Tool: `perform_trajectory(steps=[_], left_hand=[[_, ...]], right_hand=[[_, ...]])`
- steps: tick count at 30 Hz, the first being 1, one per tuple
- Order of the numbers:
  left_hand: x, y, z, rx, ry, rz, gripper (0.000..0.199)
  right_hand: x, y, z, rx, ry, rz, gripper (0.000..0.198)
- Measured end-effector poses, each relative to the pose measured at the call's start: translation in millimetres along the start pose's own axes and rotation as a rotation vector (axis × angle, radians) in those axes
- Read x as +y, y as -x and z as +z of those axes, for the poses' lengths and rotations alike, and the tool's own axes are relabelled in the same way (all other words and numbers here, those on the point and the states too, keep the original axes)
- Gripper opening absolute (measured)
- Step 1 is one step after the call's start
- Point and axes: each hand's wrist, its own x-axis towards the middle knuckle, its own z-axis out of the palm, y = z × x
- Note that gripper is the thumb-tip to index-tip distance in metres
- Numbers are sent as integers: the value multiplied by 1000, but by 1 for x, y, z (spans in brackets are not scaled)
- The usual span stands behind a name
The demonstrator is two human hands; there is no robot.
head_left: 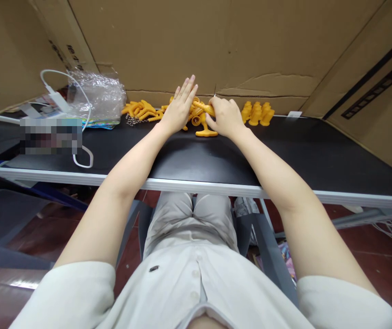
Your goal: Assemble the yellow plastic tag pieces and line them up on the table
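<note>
My left hand (178, 109) lies with its fingers stretched out over a group of yellow plastic corkscrew parts, partly covering them. My right hand (226, 115) pinches a yellow corkscrew handle (203, 107), which points left towards my left hand. A thin metal tip (215, 90) sticks up beside my right fingers; what it belongs to is hidden. Just below my hands a yellow T-shaped handle (206, 133) rests on the black tabletop (199, 157). Left of my left hand are several yellow handles (143, 108) with metal spirals (133, 120).
Several yellow hollow sleeves (258, 113) stand upright right of my right hand. A clear plastic bag (96, 93) and a white cable (88, 160) lie at the left. Cardboard walls (196, 45) rise behind and at the sides. A white tag (294, 114) sits at the back right.
</note>
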Motion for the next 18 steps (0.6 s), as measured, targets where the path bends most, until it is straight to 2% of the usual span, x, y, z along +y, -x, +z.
perform_trajectory(steps=[11,18], left_hand=[[-4,-1,4,8,30,-8,70],[-20,1,6,-5,-17,-78,61]], right_hand=[[3,-1,2,13,19,-37,43],[7,-2,2,-27,77,43,45]])
